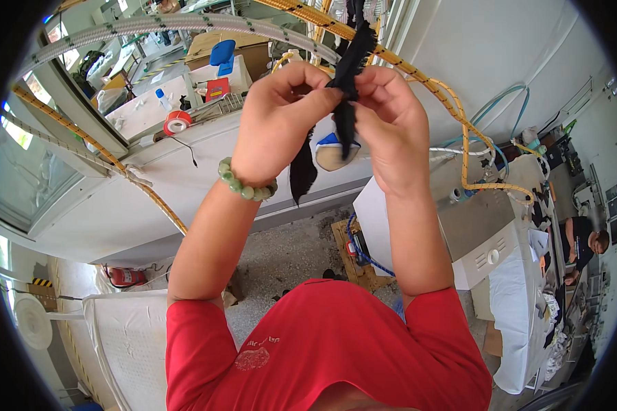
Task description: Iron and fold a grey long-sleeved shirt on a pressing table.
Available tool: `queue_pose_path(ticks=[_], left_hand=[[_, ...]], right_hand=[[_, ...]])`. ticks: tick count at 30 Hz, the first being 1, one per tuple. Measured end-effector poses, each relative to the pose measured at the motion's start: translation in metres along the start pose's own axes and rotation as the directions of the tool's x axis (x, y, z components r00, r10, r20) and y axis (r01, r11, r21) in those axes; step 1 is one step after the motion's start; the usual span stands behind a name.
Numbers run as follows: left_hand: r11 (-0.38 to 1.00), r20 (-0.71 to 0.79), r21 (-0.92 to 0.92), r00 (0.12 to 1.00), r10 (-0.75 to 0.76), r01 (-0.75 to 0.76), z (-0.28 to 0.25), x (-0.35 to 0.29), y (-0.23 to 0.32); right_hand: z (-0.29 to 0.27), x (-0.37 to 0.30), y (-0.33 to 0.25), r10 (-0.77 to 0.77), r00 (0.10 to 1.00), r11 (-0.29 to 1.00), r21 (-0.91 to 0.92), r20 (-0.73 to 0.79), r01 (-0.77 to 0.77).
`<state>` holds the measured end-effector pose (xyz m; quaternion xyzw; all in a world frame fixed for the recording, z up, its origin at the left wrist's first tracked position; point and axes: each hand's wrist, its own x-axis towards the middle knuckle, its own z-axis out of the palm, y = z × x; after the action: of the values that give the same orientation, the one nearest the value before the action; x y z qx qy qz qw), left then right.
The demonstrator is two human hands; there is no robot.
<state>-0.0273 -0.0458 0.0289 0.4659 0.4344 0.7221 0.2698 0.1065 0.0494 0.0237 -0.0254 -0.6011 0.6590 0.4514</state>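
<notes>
Landmark: cloth strip (350, 72). Left hand (281, 120) touches it from the left, right hand (395, 130) from the right. Braided hose (164, 25) arcs in from its upper left. Well left of it: roll (177, 122); farther, lower left: fire extinguisher (125, 277). Lower right of it: sheet-covered table (511, 301); far right: another person (583, 240).

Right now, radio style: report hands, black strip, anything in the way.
Left hand, right hand: both pinching black strip. Strip's lower part: dangling. Yellow rope: close by, obstruction unclear.
</notes>
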Motion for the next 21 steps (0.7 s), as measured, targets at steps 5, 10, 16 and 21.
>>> queue_pose_path(ticks=[5, 10, 16, 21], left_hand=[[0.994, -0.128, -0.108, 0.991, -0.024, 0.01, 0.007, 0.0, 0.001], [0.97, -0.085, -0.234, 0.992, -0.089, 0.067, -0.002, 0.003, 0.004], [0.996, -0.004, -0.092, 1.0, 0.002, -0.002, -0.008, 0.009, 0.012], [0.999, 0.019, 0.033, 1.0, 0.025, -0.026, -0.016, -0.004, 0.011]], right_hand=[[-0.003, 0.006, -0.001, -0.062, 0.997, 0.998, -0.021, -0.038, 0.061], [-0.009, 0.005, 0.008, -0.107, 0.99, 0.994, 0.006, -0.095, 0.108], [-0.014, 0.003, -0.012, 0.065, 0.987, 0.997, 0.04, -0.147, -0.059], [-0.024, -0.003, -0.033, 0.155, 0.988, 0.959, -0.243, 0.019, -0.146]])
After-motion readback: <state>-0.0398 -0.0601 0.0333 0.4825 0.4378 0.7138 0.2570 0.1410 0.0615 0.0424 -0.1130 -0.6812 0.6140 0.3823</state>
